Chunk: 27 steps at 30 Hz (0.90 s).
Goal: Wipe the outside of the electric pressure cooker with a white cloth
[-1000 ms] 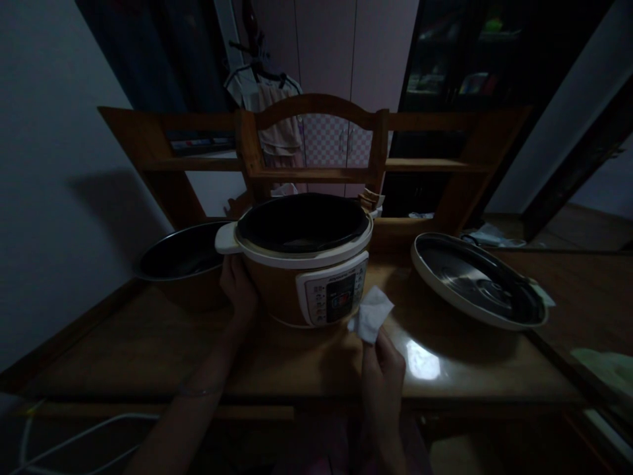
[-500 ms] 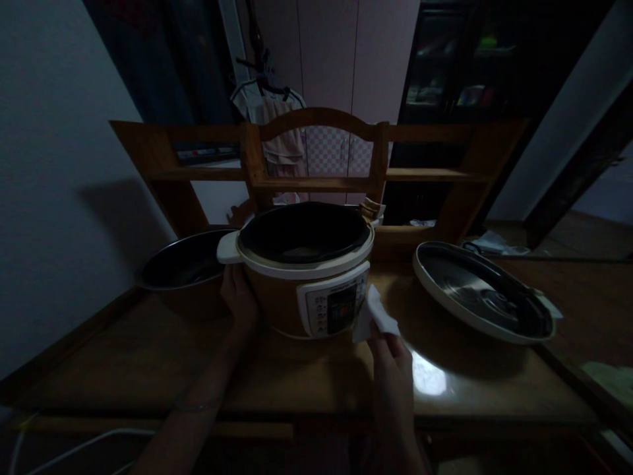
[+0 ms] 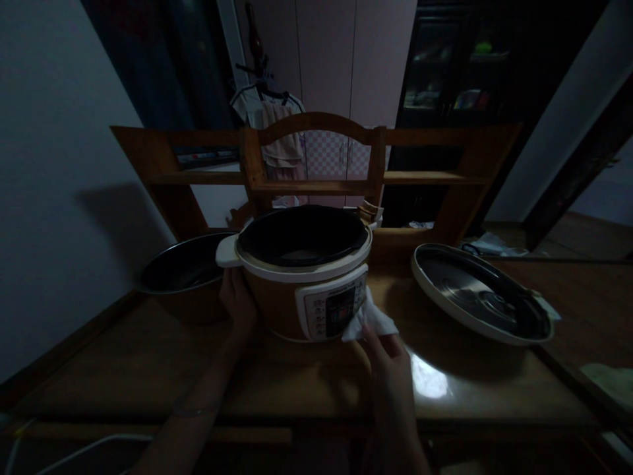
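An electric pressure cooker [image 3: 277, 297], yellowish-brown with a white rim and a front control panel [image 3: 336, 310], stands without its lid in the middle of the table. My left hand [image 3: 240, 300] grips its left side just below the white handle [image 3: 227, 252]; some fingertips are hidden. In my right hand [image 3: 388, 356] a crumpled white tissue [image 3: 373, 322] is pinched. The tissue touches the lower right edge of the control panel. The inside of the cooker is dark.
A dark inner pot [image 3: 182, 270] stands left of the cooker. The lid [image 3: 479, 297] lies underside up on the right. Behind them rises a wooden shelf frame [image 3: 316, 187] on the table [image 3: 297, 382]. A white cable [image 3: 93, 445] hangs at the lower left.
My right hand has moved the tissue slightly left, onto the panel's lower right corner, and the tissue has bunched up. My left hand stays on the cooker's side.
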### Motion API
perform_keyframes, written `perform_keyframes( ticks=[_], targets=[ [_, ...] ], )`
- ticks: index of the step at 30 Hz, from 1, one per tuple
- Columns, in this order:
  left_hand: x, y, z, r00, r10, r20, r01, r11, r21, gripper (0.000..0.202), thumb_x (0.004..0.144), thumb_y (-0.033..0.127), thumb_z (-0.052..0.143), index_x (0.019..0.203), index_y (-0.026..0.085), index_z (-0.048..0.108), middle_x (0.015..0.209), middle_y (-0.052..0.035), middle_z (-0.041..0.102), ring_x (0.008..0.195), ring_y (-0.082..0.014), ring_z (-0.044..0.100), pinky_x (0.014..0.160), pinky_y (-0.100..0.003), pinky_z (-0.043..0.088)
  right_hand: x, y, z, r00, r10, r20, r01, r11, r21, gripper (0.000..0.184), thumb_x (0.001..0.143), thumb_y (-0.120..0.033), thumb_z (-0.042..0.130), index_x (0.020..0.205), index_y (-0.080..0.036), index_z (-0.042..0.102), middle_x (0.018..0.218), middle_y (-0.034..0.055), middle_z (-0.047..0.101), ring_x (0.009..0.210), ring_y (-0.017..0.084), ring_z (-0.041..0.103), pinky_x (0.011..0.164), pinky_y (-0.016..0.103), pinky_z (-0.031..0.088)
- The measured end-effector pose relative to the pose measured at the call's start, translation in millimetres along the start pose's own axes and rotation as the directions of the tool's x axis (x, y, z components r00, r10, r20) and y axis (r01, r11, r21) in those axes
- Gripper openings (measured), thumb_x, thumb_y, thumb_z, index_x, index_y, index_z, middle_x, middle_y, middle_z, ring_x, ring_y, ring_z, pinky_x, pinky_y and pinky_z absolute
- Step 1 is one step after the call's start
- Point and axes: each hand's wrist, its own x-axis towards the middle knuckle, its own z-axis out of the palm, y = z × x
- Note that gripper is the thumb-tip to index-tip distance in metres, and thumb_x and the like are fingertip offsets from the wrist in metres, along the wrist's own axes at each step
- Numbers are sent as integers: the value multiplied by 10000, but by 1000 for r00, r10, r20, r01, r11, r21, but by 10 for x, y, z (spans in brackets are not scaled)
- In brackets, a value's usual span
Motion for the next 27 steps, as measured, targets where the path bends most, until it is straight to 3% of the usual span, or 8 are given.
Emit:
perform_keyframes(
  ticks=[11,20,24,27],
  targets=[
    [-1,-13,-8,1000,-9,0,9,1000,19,435,1029,478,409,1212,204,694,1210,-108,713,1114,-246,643,977,-369,477,107,-88,75,997,-50,-63,45,997,-69,433,755,-433,843,1085,-160,783,1109,103,796,1109,282,726,977,387,544],
    [-3,21,-1,1000,1,-2,-1,1000,1,412,1029,467,415,1145,195,702,1173,-113,716,1134,-254,640,994,-380,472,123,-7,21,994,-56,-91,60,997,39,379,702,-400,875,996,-175,796,1061,85,802,1071,285,727,948,392,546],
    [-7,42,-1,1000,0,2,0,1000,17,433,1036,458,393,1181,179,691,1183,-116,712,1100,-254,643,972,-392,478,43,-115,23,988,-112,-102,110,994,-23,298,676,-383,863,868,-164,799,989,91,804,1049,304,731,924,396,558],
    [-11,48,-5,1000,-1,3,1,1000,17,421,1032,455,404,1190,186,688,1190,-111,710,1084,-252,645,962,-391,482,3,-162,25,988,-117,-105,111,992,-66,333,701,-406,848,921,-160,802,1021,105,801,1060,306,728,954,417,544]
  ],
)
